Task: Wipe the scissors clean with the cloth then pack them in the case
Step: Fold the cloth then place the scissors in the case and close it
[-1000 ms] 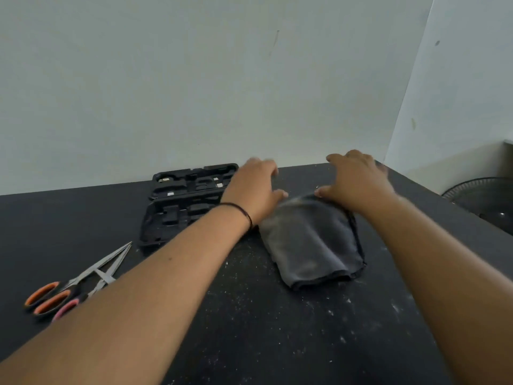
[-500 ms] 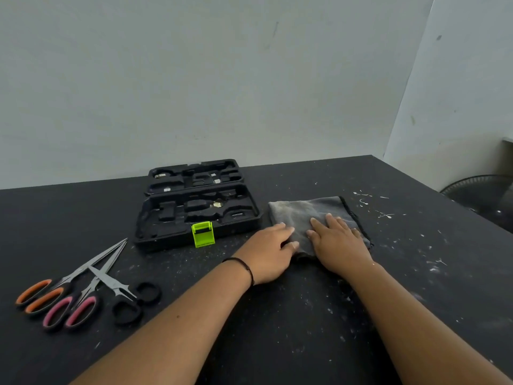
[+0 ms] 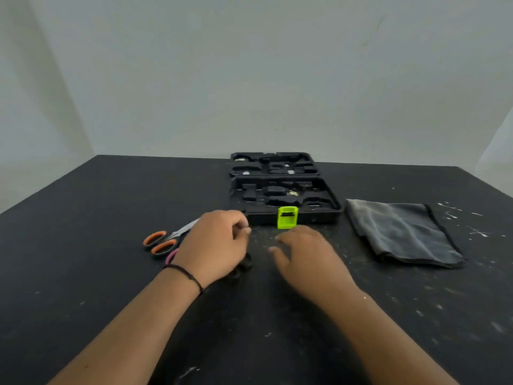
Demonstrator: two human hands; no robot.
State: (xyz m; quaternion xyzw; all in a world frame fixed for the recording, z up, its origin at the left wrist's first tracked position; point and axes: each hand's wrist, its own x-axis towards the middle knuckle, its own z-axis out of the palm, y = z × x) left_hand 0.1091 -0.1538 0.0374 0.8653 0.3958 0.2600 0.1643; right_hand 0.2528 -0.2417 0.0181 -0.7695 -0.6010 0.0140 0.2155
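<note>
Head view: left hand [image 3: 213,245] hides scissors [image 3: 166,240] beside case [image 3: 283,201], cloth [image 3: 402,232].

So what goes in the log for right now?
left hand over scissors | right hand open | cloth untouched | case open

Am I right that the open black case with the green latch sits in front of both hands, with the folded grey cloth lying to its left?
Not quite: the head view shows the folded grey cloth lying to the right of the open black case, not its left. The rest holds: the green latch is there, with the case beyond the left hand and right hand.
</note>
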